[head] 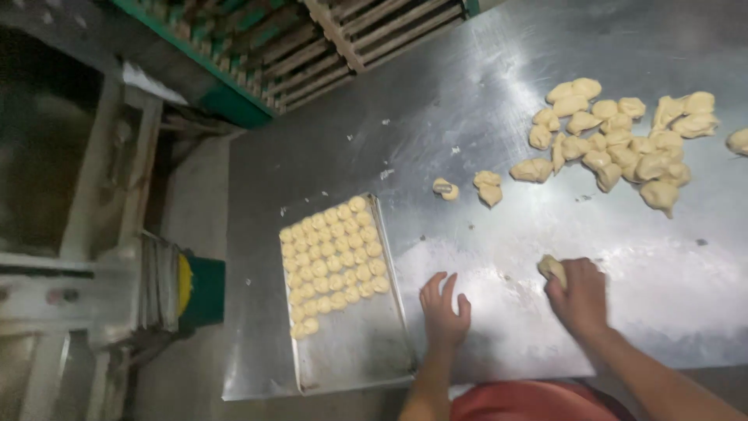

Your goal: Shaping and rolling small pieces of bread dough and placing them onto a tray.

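Right hand (578,296) was curled tight around a dough lump (551,267), pressing it on the steel worktop (483,109); the lump poked out at the thumb side. Left hand (444,306) lay flat on the worktop, fingers spread, holding nothing, near the right hand and level with it. Just off the left hand's outer side sat a metal baking tray (354,355), its edge almost at the fingers. Tray's far half carried tight rows of small round dough balls (333,261); near half was bare metal. Ahead of both hands, three loose dough pieces (475,187) lay apart on the worktop. Further out, beyond the right hand, was a big pile of rough-cut dough chunks (623,144). Wooden slatted racks (343,35) stood past the worktop's far edge.
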